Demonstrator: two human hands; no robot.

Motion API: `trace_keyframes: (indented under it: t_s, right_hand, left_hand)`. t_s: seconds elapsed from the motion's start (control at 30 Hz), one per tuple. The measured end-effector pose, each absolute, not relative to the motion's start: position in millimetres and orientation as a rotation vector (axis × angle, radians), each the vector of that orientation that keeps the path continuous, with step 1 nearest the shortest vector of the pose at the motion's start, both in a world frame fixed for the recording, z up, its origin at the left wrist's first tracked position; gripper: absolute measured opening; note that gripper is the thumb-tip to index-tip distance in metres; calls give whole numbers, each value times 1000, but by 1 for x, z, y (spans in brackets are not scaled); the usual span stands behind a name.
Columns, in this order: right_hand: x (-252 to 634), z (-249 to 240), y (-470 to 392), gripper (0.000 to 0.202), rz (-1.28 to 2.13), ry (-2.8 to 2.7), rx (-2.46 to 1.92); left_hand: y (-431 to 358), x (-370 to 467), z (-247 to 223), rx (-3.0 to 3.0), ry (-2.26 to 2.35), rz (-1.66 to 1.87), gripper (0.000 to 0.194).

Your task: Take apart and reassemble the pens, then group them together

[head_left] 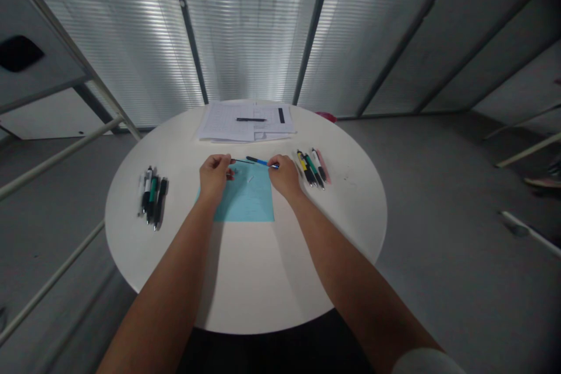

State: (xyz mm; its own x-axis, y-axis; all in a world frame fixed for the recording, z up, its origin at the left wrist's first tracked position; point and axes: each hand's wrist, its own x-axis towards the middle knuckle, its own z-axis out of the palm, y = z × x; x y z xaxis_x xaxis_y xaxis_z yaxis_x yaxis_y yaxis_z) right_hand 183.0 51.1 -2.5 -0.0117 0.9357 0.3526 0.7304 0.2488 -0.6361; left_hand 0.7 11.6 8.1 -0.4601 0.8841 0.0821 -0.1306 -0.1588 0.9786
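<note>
My left hand (215,174) pinches a thin dark rod that looks like a pen refill (243,161), pointing right. Closed around one end of a blue pen with a black section (258,160) is my right hand (284,173). The rod's tip lies close to the pen; I cannot tell if they touch. Under both hands is a light blue sheet (245,204) on the round white table (245,280). Small pieces (250,179), too small to name, lie on the sheet, some near my left fingers.
Several pens (154,197) lie in a group at the left. Another group of pens (312,168) sits right of my right hand. At the far edge are stacked printed papers (223,123) with a black pen (251,120) on top. A metal frame (61,149) stands left of the table.
</note>
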Motion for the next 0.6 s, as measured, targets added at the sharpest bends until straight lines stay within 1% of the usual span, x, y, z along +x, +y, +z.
trace_keyframes:
  t_s: [0.2, 0.33, 0.37, 0.47, 0.6]
  right_hand:
    - [182, 0, 50, 21, 407, -1778, -1544]
    - [180, 5, 43, 22, 454, -1784, -1405]
    - [179, 6, 41, 21, 477, -1824, -1357]
    - [177, 7, 38, 9, 497, -1928, -1269]
    - [176, 1, 43, 6, 543, -1922, -1204]
  left_hand:
    - [10, 2, 9, 961, 1344, 1692, 23]
    - [10, 3, 9, 1003, 1346, 1677, 22]
    - [10, 3, 9, 1004, 1345, 1676, 22]
    - [10, 3, 8, 1014, 1341, 1671, 24]
    - [10, 2, 9, 1035, 1353, 1671, 22]
